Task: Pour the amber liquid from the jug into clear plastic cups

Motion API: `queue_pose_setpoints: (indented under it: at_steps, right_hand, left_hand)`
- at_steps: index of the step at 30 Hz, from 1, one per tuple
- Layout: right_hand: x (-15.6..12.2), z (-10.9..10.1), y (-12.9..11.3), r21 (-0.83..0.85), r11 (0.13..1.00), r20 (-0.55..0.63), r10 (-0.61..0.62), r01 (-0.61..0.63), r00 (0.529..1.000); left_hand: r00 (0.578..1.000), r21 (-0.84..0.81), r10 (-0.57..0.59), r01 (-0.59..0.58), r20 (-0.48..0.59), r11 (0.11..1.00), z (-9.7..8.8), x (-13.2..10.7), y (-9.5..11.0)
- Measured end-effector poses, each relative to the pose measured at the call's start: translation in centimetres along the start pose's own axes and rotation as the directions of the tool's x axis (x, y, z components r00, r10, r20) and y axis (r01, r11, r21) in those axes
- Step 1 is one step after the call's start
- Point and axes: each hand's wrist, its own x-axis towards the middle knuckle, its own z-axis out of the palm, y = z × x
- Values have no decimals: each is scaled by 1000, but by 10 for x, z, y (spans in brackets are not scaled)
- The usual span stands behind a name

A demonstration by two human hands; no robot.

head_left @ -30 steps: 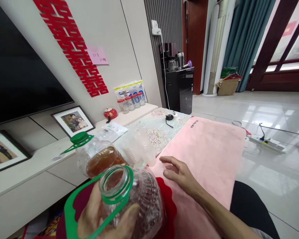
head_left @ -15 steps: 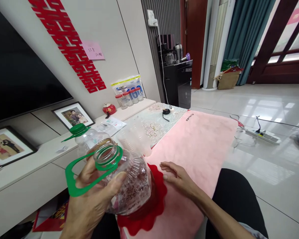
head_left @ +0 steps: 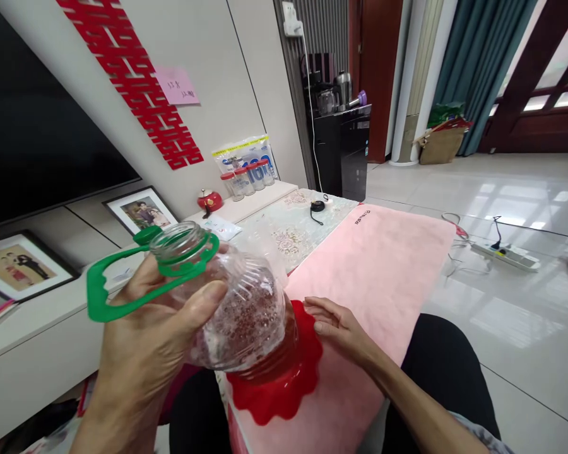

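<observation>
My left hand is wrapped round the neck and shoulder of a clear plastic jug with a green collar and handle. The jug has no cap, is tilted toward me, and holds reddish liquid and foam. Its base rests on a red scalloped mat. My right hand lies with fingers together on the pink towel, fingertips touching the red mat's edge. Behind the jug, the green cap of a second jug just shows.
A pale embroidered cloth with a small black item lies past the towel. The white ledge carries framed photos, a red pot and red-lidded jars. A power strip lies on the tiled floor at right.
My left hand has tipped the open jug further toward me and to the left, so its mouth sits higher in view. My right hand has drawn back to the red mat's edge.
</observation>
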Motion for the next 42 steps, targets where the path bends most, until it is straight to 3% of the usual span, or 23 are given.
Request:
queue_pose_setpoints:
  at_steps: [3, 7, 10, 13, 16, 22, 25, 28, 32, 42]
  right_hand:
    - [0, 2, -2, -27, 999, 55, -18, 20, 998]
    - [1, 3, -7, -96, 994, 76, -42, 49, 996]
    - [1, 0, -8, -80, 996, 5, -43, 43, 999]
    - [1, -3, -4, 28, 999, -96, -17, 20, 995]
    - [1, -5, -5, 189, 982, -99, 18, 1, 995]
    - [-2, -6, -22, 400, 916, 22, 37, -43, 999]
    - [-2, -12, -20, 448, 893, -26, 56, -38, 998]
    - [0, -21, -14, 463, 886, -93, 84, -31, 992]
    - [1, -28, -13, 453, 891, -148, 100, -22, 984]
    - [-6, -41, -28, 414, 910, -190, 88, -2, 978]
  left_hand:
    - [999, 42, 15, -17, 45, 999, 2, 0, -1]
    - [999, -10, -11, 11, -45, 1000, 8, -2, -3]
    - [990, -11, -44, 43, -133, 999, 20, -3, 3]
    - [988, 4, -18, 19, -154, 1000, 35, -2, 13]
    - [993, -77, 14, -23, -115, 997, 46, 2, 20]
    - [991, -98, 128, -124, 44, 987, 67, 14, 14]
    - [962, -219, 261, -237, 83, 946, 84, 21, 12]
    - [950, -269, 295, -258, 104, 928, 99, 27, 11]
    - [945, -284, 306, -265, 113, 922, 109, 34, 7]
    - [946, -293, 323, -305, 17, 906, 121, 34, 5]
